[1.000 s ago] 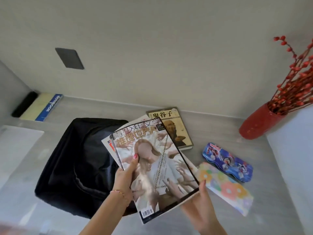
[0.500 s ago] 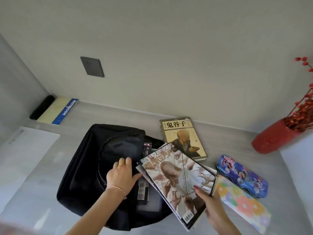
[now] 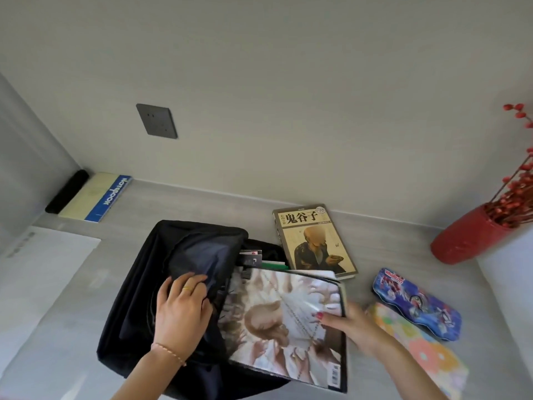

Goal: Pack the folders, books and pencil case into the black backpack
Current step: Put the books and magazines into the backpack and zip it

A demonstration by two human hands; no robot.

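Note:
The black backpack lies flat on the grey desk with its flap lifted. My left hand grips the edge of that flap and holds it up. My right hand holds the right edge of a stack of magazines, whose left part lies inside the bag's mouth. Other papers and a green edge show deeper inside. A tan book lies behind the bag. A blue pencil case and a flowered pouch lie to the right.
A red vase with red berry twigs stands at the far right. A cream notebook with a blue spine and a black roll lie at the back left. White paper lies left of the bag. The wall is close behind.
The magazines went from both hands to my right hand alone and down into the bag's opening. My left hand let go of them and took the flap.

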